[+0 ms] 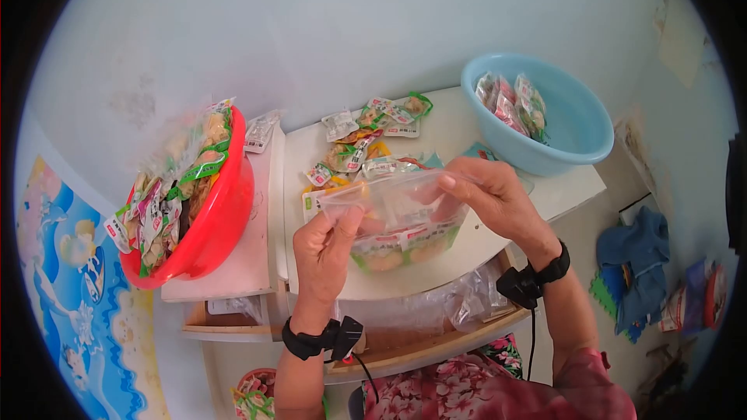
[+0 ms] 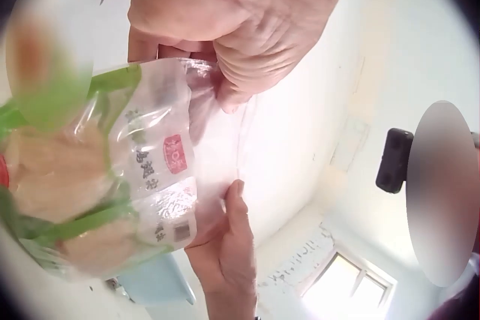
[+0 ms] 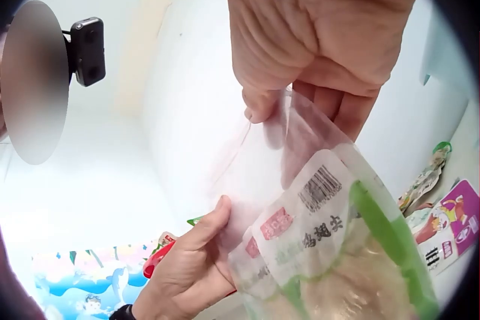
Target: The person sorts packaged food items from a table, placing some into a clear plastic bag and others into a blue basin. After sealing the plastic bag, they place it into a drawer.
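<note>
A clear plastic bag (image 1: 405, 218) with green-and-white food packets (image 1: 408, 247) inside hangs between the two hands above the white table. The left hand (image 1: 323, 253) pinches one top corner between thumb and fingers; the right hand (image 1: 502, 198) pinches the opposite corner. In the left wrist view the left hand (image 2: 240, 20) grips the bag's edge, and red-labelled packets (image 2: 150, 155) show through the film. From the right wrist, the right hand (image 3: 319, 35) holds the film above a packet with a barcode (image 3: 321, 189).
A red basin (image 1: 233, 210) heaped with packets stands at the left, a light blue basin (image 1: 572, 128) with several packets at the back right. Loose packets (image 1: 350, 152) lie on the table (image 1: 560, 194) behind the bag. Below, an open drawer (image 1: 389, 362) holds clear bags (image 1: 471, 299).
</note>
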`<move>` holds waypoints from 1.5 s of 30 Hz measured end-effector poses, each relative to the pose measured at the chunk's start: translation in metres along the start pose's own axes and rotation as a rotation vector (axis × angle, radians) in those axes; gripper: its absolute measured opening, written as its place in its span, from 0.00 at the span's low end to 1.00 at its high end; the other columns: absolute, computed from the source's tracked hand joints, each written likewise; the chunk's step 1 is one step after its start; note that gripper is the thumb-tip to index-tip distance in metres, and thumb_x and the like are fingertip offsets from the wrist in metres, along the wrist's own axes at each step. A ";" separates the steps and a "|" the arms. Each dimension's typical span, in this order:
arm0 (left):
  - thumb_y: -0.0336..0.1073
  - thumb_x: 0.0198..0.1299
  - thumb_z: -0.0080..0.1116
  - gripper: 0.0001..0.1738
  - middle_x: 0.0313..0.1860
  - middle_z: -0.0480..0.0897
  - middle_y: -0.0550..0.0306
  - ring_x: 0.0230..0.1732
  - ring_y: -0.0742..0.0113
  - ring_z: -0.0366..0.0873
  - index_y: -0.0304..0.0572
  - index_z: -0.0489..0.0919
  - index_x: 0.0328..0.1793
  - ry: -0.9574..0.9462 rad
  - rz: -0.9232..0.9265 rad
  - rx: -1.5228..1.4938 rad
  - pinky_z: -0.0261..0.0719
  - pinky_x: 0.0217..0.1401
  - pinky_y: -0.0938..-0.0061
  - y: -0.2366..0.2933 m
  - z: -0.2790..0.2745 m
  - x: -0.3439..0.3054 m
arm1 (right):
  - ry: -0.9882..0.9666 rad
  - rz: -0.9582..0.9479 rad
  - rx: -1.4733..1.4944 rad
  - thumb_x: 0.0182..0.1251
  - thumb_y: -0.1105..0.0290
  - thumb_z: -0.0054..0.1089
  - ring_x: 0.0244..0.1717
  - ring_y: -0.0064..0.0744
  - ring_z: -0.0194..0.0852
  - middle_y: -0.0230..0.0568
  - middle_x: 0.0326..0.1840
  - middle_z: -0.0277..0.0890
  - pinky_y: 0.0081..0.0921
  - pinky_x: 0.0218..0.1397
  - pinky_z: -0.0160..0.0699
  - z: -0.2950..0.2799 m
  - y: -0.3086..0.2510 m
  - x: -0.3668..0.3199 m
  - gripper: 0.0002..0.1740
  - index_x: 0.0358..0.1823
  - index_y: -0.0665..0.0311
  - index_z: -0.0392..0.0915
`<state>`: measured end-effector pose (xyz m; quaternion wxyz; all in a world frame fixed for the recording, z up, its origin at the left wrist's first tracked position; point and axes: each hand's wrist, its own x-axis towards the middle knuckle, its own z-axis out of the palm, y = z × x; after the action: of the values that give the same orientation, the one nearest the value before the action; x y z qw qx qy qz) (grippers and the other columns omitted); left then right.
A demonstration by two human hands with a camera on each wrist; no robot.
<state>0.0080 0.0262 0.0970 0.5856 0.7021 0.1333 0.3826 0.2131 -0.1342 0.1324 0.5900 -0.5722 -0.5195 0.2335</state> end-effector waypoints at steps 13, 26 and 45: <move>0.29 0.71 0.61 0.35 0.36 0.86 0.64 0.33 0.80 0.78 0.31 0.66 0.83 0.078 -0.223 -0.020 0.71 0.38 0.85 -0.002 -0.006 0.010 | -0.016 0.410 -0.130 0.70 0.60 0.70 0.23 0.14 0.61 0.24 0.20 0.69 0.21 0.25 0.57 -0.005 0.033 0.006 0.20 0.23 0.63 0.78; 0.33 0.59 0.71 0.39 0.67 0.80 0.43 0.70 0.55 0.77 0.37 0.73 0.79 0.029 0.226 0.558 0.76 0.70 0.62 0.018 -0.002 0.011 | -0.199 0.378 -0.085 0.65 0.68 0.76 0.30 0.15 0.67 0.24 0.24 0.72 0.22 0.34 0.66 -0.009 0.065 0.005 0.16 0.23 0.65 0.79; 0.41 0.70 0.66 0.15 0.24 0.74 0.47 0.25 0.65 0.68 0.34 0.87 0.51 -0.595 -0.064 0.751 0.70 0.31 0.68 0.025 0.008 0.027 | 0.007 0.339 0.089 0.66 0.73 0.69 0.29 0.19 0.77 0.30 0.26 0.81 0.24 0.35 0.76 0.004 0.135 -0.017 0.05 0.33 0.67 0.85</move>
<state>0.0247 0.0306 0.1300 0.3158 0.9396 0.1103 0.0725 0.2464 -0.1156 0.0018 0.5688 -0.6258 -0.4026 0.3504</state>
